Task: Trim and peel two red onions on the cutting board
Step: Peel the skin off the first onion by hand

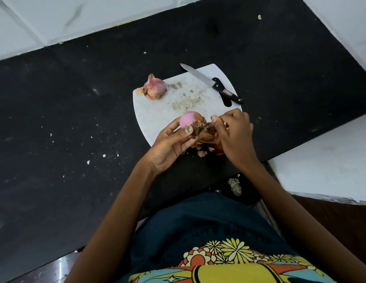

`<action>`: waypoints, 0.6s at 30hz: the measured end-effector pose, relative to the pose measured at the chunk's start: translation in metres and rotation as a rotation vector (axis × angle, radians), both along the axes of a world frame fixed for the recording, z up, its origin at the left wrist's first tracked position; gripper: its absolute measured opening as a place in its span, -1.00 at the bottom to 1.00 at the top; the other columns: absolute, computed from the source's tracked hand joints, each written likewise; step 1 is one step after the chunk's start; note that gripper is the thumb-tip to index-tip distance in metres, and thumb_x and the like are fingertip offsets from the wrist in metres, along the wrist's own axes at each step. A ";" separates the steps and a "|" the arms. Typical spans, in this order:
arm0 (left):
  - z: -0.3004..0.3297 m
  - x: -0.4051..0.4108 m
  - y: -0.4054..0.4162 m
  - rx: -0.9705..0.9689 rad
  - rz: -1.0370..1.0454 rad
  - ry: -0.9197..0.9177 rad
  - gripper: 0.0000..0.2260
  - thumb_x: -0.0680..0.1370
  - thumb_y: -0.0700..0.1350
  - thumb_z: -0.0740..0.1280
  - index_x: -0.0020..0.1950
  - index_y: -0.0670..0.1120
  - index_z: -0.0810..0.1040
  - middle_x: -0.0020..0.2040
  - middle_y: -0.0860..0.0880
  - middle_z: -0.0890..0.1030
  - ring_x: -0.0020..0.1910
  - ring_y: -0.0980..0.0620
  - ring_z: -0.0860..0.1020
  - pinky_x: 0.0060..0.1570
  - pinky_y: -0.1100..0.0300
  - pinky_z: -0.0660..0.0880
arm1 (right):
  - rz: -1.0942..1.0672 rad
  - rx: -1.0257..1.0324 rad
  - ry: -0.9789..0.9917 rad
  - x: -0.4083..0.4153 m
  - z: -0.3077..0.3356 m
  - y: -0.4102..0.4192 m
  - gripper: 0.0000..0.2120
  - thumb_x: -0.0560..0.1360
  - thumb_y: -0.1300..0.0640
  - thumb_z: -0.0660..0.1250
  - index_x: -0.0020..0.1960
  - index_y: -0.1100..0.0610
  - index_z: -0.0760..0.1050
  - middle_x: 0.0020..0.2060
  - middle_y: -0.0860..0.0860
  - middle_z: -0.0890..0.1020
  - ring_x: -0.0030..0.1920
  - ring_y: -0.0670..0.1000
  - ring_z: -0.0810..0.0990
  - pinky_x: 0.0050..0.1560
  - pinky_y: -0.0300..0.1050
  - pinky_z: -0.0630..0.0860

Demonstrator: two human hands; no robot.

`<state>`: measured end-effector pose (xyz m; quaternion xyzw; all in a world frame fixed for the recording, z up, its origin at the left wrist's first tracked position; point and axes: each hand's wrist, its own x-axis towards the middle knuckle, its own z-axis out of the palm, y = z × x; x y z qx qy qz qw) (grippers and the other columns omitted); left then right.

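Observation:
My left hand grips a partly peeled red onion above the near edge of the white cutting board; its smooth pink flesh shows at the top. My right hand pinches the loose brown skin hanging off that onion. A second red onion, still in its papery skin, lies on the board's far left corner. A black-handled knife rests on the board's far right, its blade pointing to the far left.
The board sits on a black counter speckled with small scraps. Torn skin pieces lie at the board's near edge. White tiled walls bound the counter at the back and right. A white ledge is at the near right.

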<state>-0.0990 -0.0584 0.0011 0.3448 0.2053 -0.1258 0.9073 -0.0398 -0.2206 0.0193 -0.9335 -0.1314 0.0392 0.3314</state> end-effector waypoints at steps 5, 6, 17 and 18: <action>0.000 0.001 -0.002 -0.029 0.014 -0.012 -0.46 0.23 -0.18 0.57 0.19 -0.14 0.56 0.05 -0.09 0.65 -0.02 0.04 0.65 -0.10 0.27 0.59 | -0.011 0.610 0.413 -0.006 0.031 0.008 -0.85 0.49 0.11 0.42 0.03 0.12 0.59 -0.16 0.01 0.67 -0.17 -0.06 0.67 -0.14 -0.17 0.62; 0.001 0.001 -0.003 -0.033 0.021 -0.004 -0.51 0.29 -0.22 0.50 0.21 -0.16 0.54 0.03 -0.07 0.66 -0.03 0.05 0.66 -0.12 0.28 0.59 | 0.007 0.617 0.446 -0.007 0.032 0.009 -0.81 0.47 0.14 0.44 0.06 0.14 0.59 -0.18 0.01 0.69 -0.18 -0.04 0.68 -0.16 -0.13 0.64; -0.005 0.000 0.001 -0.100 0.014 -0.038 -0.38 0.18 -0.11 0.63 0.18 -0.18 0.52 -0.03 -0.07 0.68 -0.02 0.04 0.66 -0.11 0.26 0.60 | 0.006 0.675 0.469 -0.004 0.032 0.010 -0.85 0.43 0.29 0.45 -0.01 0.17 0.60 -0.32 -0.05 0.68 -0.29 -0.07 0.66 -0.28 -0.09 0.65; -0.005 0.000 0.001 -0.099 0.013 -0.038 -0.38 0.19 -0.10 0.64 0.18 -0.18 0.52 -0.02 -0.07 0.68 -0.01 0.04 0.66 -0.11 0.26 0.60 | 0.007 0.673 0.447 -0.002 0.031 0.010 -0.87 0.43 0.29 0.46 -0.04 0.18 0.61 -0.31 -0.05 0.68 -0.27 -0.09 0.65 -0.26 -0.16 0.62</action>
